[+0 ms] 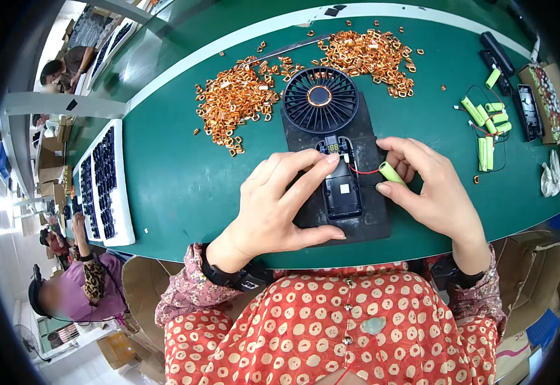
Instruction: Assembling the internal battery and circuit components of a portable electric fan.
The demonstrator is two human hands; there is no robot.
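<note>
A dark handheld fan [320, 101] lies face up on a black mat [375, 212], its handle casing [342, 196] uncovered. A small lit display [332, 148] and a white connector show near the top of the handle. My left hand [280, 202] is on the fan, its index and middle fingertips at the display and connector, its thumb stretched beside the handle's lower end. A green cylindrical battery [391, 172] sits between the fingers and thumb of my right hand [430, 183], just right of the handle. A red wire runs from it toward the connector.
Two piles of small orange metallic rings [236, 102] lie beyond the fan. More green batteries [485, 119] with wires, dark casings [527, 112] and a crumpled plastic bag [551, 174] are to the right. At left stands a white tray [125, 212] of dark parts. A person sits beyond it.
</note>
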